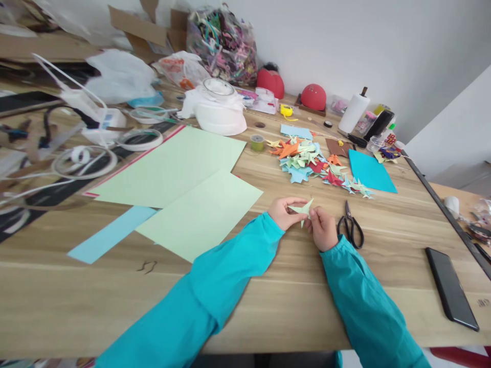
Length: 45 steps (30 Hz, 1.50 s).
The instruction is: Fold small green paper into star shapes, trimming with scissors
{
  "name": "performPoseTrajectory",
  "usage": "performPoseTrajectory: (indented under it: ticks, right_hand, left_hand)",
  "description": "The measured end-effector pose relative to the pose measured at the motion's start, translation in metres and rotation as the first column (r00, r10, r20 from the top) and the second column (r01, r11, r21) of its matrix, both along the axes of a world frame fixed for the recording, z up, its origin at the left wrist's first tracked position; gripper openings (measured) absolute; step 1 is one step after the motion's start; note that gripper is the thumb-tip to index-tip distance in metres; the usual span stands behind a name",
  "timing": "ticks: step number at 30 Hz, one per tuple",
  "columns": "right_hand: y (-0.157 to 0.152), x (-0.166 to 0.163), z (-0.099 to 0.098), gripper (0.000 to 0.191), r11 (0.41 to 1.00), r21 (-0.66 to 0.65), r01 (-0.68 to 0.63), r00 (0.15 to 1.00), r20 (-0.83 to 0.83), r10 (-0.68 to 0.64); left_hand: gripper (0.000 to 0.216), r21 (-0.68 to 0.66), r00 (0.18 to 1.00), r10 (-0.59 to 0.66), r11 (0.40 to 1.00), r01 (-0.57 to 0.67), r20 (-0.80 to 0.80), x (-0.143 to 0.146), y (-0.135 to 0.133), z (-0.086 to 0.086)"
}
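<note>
A small pale green paper crane [302, 209] is held between my two hands, just above the wooden table. My left hand [284, 212] pinches its left side between thumb and fingers. On the other side, the closed fingers of my right hand [322, 227] grip its right part and hide some of it. Black-handled scissors [350, 227] lie beside my right hand, tips pointing away. Beyond my hands is a heap of folded paper cranes [301, 161] in green, blue, orange and red. Large pale green paper sheets [207, 214] lie to the left, over a light blue strip [111, 235].
A black phone [451, 288] lies at the right. Bright blue paper [372, 171] is behind the scissors. White cables [86, 161] and a power strip [105, 125] crowd the left. At the back stand a white roll [353, 112], a yellow tape measure [286, 110] and a stuffed plastic bag [222, 46].
</note>
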State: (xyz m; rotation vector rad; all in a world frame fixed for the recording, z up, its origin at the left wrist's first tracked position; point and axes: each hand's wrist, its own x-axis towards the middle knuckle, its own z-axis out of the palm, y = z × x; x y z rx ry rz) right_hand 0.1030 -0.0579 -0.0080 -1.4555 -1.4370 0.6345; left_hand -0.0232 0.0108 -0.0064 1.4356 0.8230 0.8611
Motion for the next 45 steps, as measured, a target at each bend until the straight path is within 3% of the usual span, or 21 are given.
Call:
performPoseTrajectory:
  ticks: [11, 19, 34, 45]
  right_hand:
    - [-0.0021, -0.0032, 0.0051, 0.037, 1.0, -0.003, -0.018, 0.999, -0.046, 0.018]
    - [-0.0002, -0.0049, 0.0041, 0.033, 0.997, 0.075, 0.036, 0.997, -0.065, -0.031]
    - [0.0016, -0.0046, 0.007, 0.031, 0.999, 0.02, -0.042, 0.964, -0.263, 0.046]
    - [0.0031, -0.0039, 0.0058, 0.03, 0.999, 0.029, 0.037, 0.962, -0.27, -0.028]
  left_hand:
    - [0.056, -0.072, 0.987, -0.078, 0.993, 0.089, 0.14, -0.0028, 0.0003, 0.004]
    - [0.076, -0.255, 0.982, 0.039, 0.967, 0.01, 0.184, 0.001, 0.0041, 0.0001]
    - [0.053, -0.354, 0.959, 0.004, 0.93, 0.101, 0.283, 0.0004, 0.0053, -0.0009]
    - [0.05, -0.47, 0.909, 0.014, 0.859, 0.203, 0.417, -0.0033, 0.0054, 0.007]
